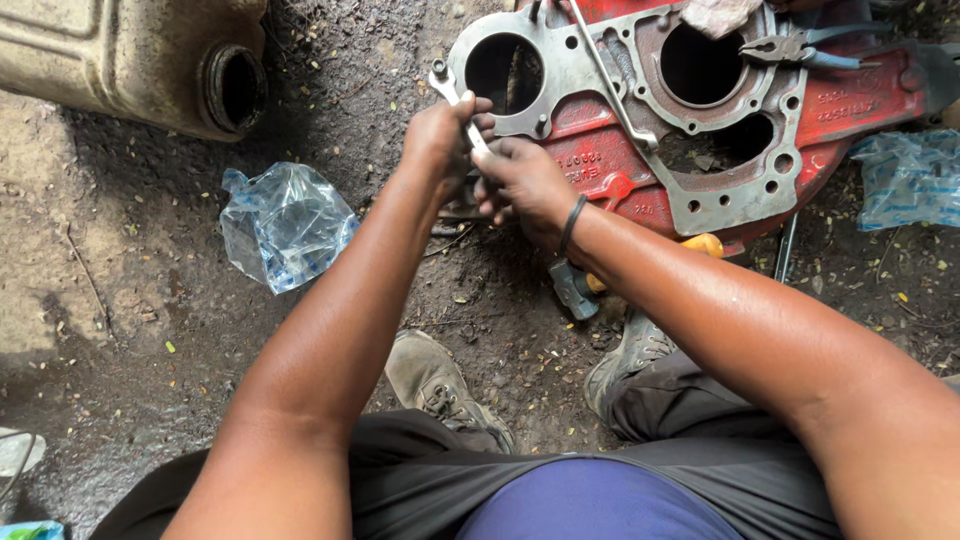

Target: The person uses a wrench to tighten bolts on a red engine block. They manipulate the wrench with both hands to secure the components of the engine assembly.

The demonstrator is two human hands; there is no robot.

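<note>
Your left hand (440,135) and right hand (520,180) meet over the dirt ground (130,300), both closed on a wrench (452,95). At twelve to two o'clock the red housing with its grey plate (700,140) blocks any low pass; pliers (800,48) and a long rod (610,75) lie on top of it. At nine o'clock a crumpled clear plastic bag (285,225) sits near your left forearm, with bare soil between. At ten o'clock the metal tank (130,60) stands well apart. At five o'clock a hammer (580,285) lies just under your right wrist. Your shoes (440,385) close off six o'clock.
</note>
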